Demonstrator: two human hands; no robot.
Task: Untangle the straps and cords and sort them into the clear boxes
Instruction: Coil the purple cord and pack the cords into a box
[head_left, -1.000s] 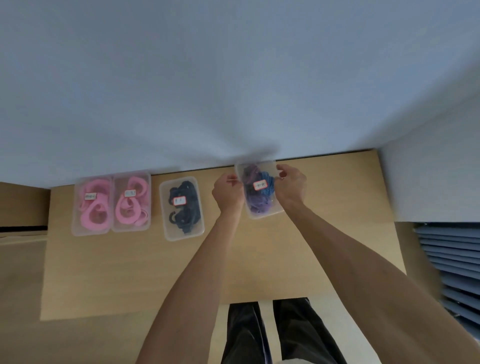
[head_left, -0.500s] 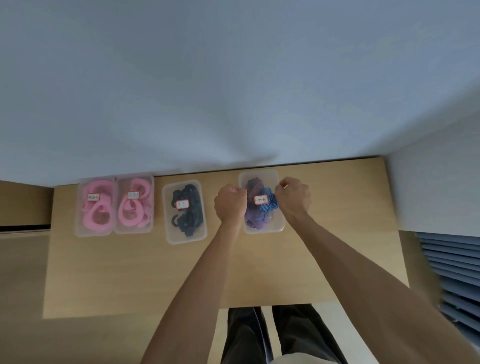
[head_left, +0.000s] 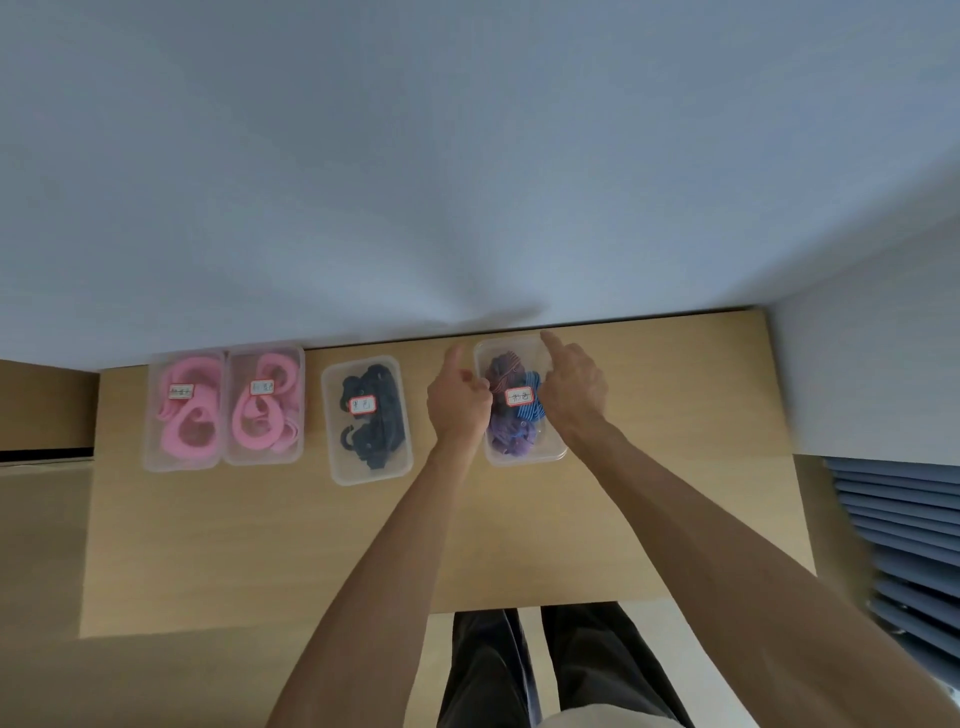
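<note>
Clear lidded box (head_left: 524, 452) of purple and blue cords sits between my hands: left hand (head_left: 457, 402) and right hand (head_left: 574, 389) each mostly curled, one finger extended, gripping nothing.

Four boxes in row along table (head_left: 519, 545) back edge: two touching at left (head_left: 183, 457), (head_left: 265, 453); third (head_left: 367, 470) apart; fourth (head_left: 524, 454) rightmost, between hands (head_left: 457, 405), (head_left: 574, 389).

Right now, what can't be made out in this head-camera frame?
- Labels on the box lids: writing too small to read.
- Right box: its sides hidden behind the left hand and right hand.
- Hand grip: contact with the box unclear, fingers hidden behind the hands' backs.
- Dark cords: tangled or sorted, too blurred.
</note>
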